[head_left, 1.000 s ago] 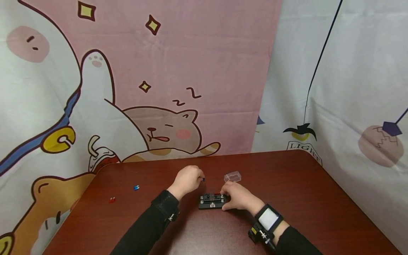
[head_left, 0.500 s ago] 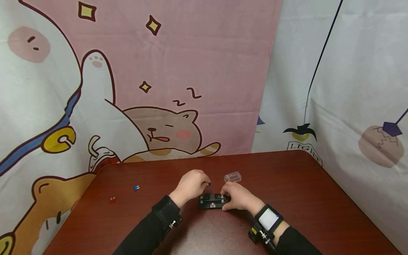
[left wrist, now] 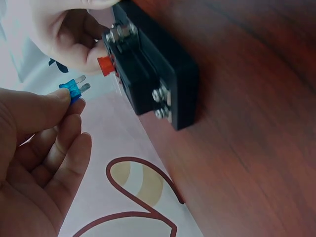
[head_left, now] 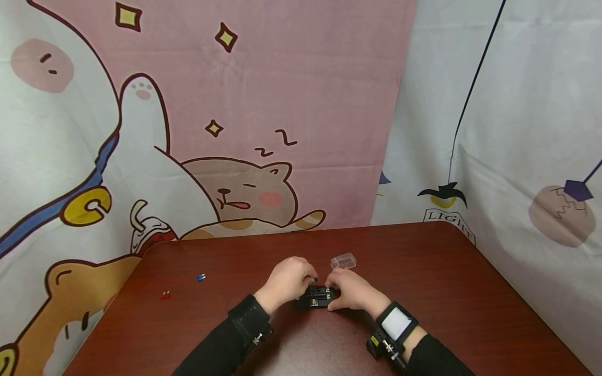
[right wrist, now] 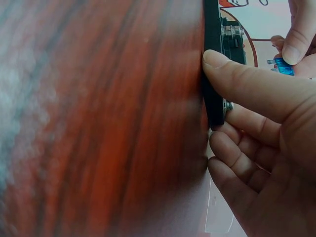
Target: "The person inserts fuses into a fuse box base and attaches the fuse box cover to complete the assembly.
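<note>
Between thumb and forefinger, my left hand (head_left: 289,279) pinches a blue blade fuse (left wrist: 72,89), its two metal prongs pointing at the black fuse block (left wrist: 148,69). A small gap shows between prongs and block in the left wrist view. The block lies on the table with screw terminals at its ends, and a red blade fuse (left wrist: 105,65) is seated in it. My right hand (head_left: 352,290) grips the block's right end, thumb (right wrist: 247,81) on the near side and fingers behind. In the head view the left fingers partly cover the block.
A clear plastic cover (head_left: 344,260) lies behind the right hand. Off to the left on the brown table (head_left: 423,271) are another blue blade fuse (head_left: 201,277) and another red one (head_left: 165,295). A printed cloth (head_left: 329,104) hangs behind the table.
My left hand has moved right and towards me, bringing the blue blade fuse over to the fuse block. The right hand stays where it was on the block.
</note>
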Tool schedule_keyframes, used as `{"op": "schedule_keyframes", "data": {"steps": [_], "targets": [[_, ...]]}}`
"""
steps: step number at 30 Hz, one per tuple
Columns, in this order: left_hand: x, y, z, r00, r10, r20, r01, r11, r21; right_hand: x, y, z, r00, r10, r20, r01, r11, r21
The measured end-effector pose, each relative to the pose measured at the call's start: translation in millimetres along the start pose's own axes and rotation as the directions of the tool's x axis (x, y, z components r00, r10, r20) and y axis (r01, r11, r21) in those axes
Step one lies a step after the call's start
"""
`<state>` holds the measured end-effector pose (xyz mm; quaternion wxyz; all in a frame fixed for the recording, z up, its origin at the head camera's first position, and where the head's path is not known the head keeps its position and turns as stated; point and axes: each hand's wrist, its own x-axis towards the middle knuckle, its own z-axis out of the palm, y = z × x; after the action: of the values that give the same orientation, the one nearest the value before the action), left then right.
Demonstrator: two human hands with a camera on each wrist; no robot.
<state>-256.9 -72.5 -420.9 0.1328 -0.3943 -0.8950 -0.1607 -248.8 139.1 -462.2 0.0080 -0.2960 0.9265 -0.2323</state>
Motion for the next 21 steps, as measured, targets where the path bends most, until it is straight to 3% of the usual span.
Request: {"op": "schedule_keyframes", "data": {"steps": [21], "targets": [[-1.8, 11.9, 12.5, 1.0, 0.0, 0.018, -0.001, 0.999, 0.038, 1.5, -0.5, -1.2, 1.0, -0.02, 0.005, 0.02, 1.0, -0.004]]}}
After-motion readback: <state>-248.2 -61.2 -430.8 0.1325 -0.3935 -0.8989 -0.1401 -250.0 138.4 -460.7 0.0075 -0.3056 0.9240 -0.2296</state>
